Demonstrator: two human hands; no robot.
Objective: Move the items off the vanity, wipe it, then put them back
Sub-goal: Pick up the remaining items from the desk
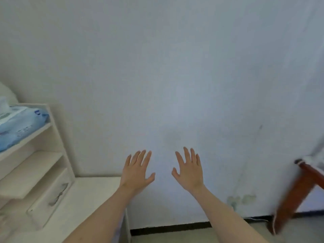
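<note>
Left hand [136,171] and right hand [189,170] hover spread and empty before the wall. The tissue pack [22,123] lies on the vanity's [98,195] top shelf; likely light, soft, slippery, best grasped across its middle.

The vanity [98,193] top is a smooth, matt white board, and its shelf unit [52,137] has the same painted look. On the upper shelf lies a pale blue pack [22,123] in soft, faintly glossy plastic film. The wall [175,67] is matt white — blotched and stained low down. The chair leg [294,195] is reddish-brown wood, varnished.
</note>
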